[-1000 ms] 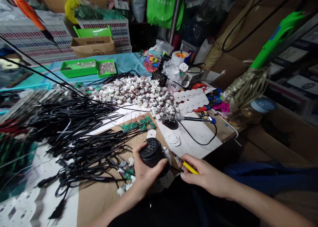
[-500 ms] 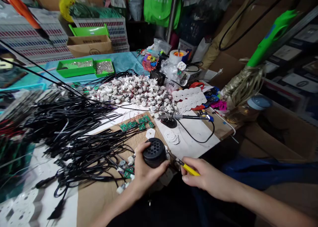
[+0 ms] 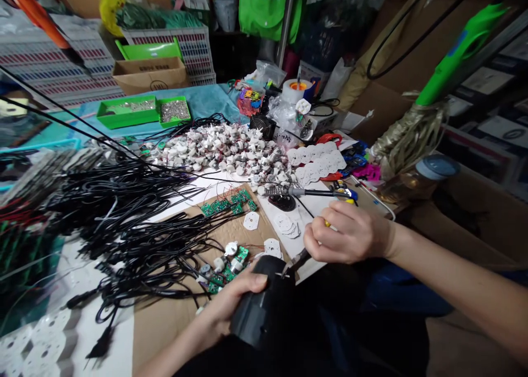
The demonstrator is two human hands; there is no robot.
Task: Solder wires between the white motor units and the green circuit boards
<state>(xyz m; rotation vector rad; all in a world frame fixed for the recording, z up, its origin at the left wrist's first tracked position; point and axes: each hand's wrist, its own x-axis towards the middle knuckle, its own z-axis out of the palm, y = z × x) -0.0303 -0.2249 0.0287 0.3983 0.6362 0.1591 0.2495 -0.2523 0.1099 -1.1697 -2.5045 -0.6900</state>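
Observation:
My left hand is wrapped round a black cylindrical housing, its thumb on the upper side. The housing is tilted, and its lower part merges with dark clothing. My right hand is closed in a fist round yellow-handled pliers. Most of the handle is hidden by the fingers; the metal tip reaches down-left to the upper right edge of the housing. Beside the left hand lie small green circuit boards with white round parts. A white octagonal plate lies just behind the housing.
A soldering iron rests beyond my right hand. Bundles of black cables cover the left side. Behind stands a heap of white parts, with green trays of small metal pieces farther back. A lidded jar stands at right.
The housing has turned from its honeycomb end facing up to its side showing, and moved lower. My right hand has risen and turned over, still gripping the yellow-handled pliers.

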